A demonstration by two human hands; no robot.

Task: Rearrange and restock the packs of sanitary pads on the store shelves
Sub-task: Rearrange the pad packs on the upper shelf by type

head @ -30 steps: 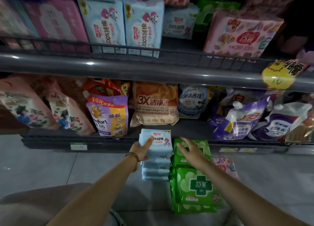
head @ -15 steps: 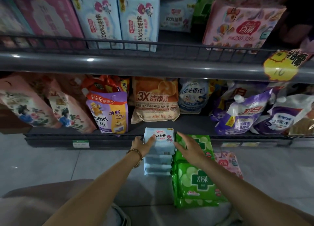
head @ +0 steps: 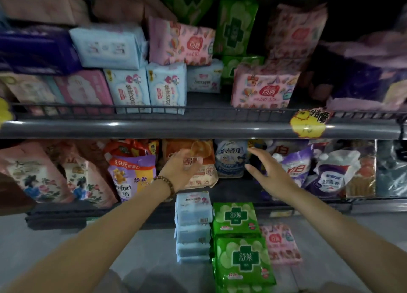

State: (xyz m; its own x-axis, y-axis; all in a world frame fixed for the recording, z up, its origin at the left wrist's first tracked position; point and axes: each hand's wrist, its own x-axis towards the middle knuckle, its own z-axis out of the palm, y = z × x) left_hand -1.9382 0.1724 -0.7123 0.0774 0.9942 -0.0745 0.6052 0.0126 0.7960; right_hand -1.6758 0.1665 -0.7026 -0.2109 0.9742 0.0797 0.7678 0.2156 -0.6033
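Shop aisle, railed metal shelf (head: pixel 198 128), pad packs (head: pixel 262 90), detergent pouches (head: pixel 130 171), yellow promo sticker (head: pixel 308 125).

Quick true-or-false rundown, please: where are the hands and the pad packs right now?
1. Both hands hold nothing. True: the left hand and the right hand are open in front of the lower shelf.
2. A pink pack lies on the floor right of the green packs. True.
3. The light blue stack stands right of the green packs. False: it stands left of them.
4. The upper shelf holds only light blue packs. False: shelved pink packs and shelved green packs sit there too.
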